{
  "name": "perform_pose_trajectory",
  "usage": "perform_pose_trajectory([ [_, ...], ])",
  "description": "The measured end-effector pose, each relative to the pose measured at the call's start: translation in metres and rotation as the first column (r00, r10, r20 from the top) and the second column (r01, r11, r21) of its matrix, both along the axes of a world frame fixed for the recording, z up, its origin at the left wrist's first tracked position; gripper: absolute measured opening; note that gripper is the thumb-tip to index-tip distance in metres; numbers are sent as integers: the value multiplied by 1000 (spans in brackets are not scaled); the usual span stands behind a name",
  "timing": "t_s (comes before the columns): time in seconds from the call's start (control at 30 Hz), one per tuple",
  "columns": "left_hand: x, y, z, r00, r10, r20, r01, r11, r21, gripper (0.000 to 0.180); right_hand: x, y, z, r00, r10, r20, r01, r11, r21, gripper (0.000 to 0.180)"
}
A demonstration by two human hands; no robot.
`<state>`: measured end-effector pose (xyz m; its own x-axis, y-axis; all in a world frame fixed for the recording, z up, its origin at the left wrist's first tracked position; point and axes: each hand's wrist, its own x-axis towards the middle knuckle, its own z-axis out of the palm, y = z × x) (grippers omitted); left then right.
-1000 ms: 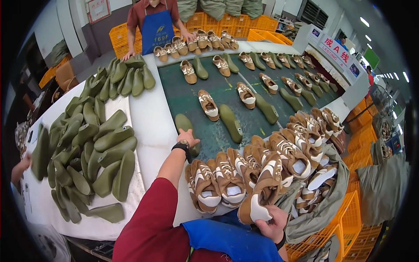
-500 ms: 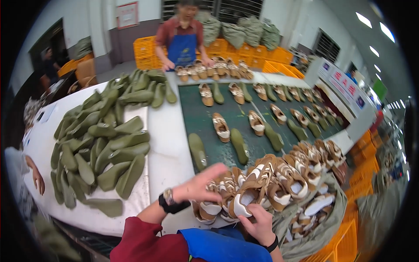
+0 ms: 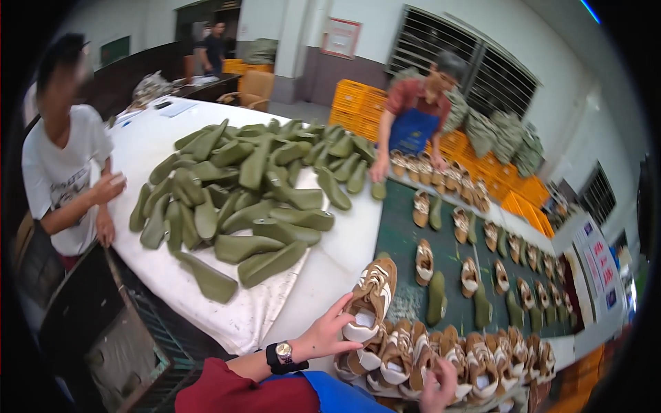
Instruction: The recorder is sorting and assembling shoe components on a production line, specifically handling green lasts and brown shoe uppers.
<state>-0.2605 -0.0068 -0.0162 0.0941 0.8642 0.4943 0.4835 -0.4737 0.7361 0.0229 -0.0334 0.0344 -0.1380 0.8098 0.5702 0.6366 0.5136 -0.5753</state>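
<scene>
From my remote seat I see the left hand (image 3: 323, 335) closed around the heel end of a brown-and-white shoe (image 3: 372, 294), thumb and fingers gripping its near side. The shoe is tilted, toe pointing away and up, its pale opening towards me; it hangs above the near end of the row of shoes (image 3: 482, 368), just beside the near corner of the green belt (image 3: 398, 227). The right hand (image 3: 439, 387) is at that same row, blurred, its fingers partly bent; I cannot tell whether it grips a shoe there or merely passes close. On the left wrist I make out a wristwatch (image 3: 283, 352) beside a black band. To the left, a heap of green lasts (image 3: 289, 196) covers much of the white table (image 3: 341, 237). On the belt, I see shoes and lasts set out in lines, mostly side by side. Across from me a co-worker in a blue apron (image 3: 415, 129) leans in, one hand near the lasts and the other by a second row of shoes. At the far left a co-worker in a white shirt (image 3: 69, 165) stands at the table edge, forearms bent. Orange crates (image 3: 358, 107) stand against the back wall.
</scene>
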Motion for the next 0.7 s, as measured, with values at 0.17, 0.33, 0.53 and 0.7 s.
perform_pose_trajectory([
  [0.17,-27,12,-16,963,237,127,-221,967,-130,45,103,-47,-43,870,-485,-95,465,868,-172,19],
  [0.33,-25,24,-31,907,313,281,-247,937,-246,50,192,-103,-163,559,-824,-97,581,472,-663,34],
  [0.53,-7,30,-29,848,169,502,30,931,-365,51,161,-140,-296,712,-563,419,612,207,-763,100],
  [0.7,1,36,-18,889,135,438,51,921,-386,63,176,-147,-304,352,-812,466,787,-13,-617,54],
])
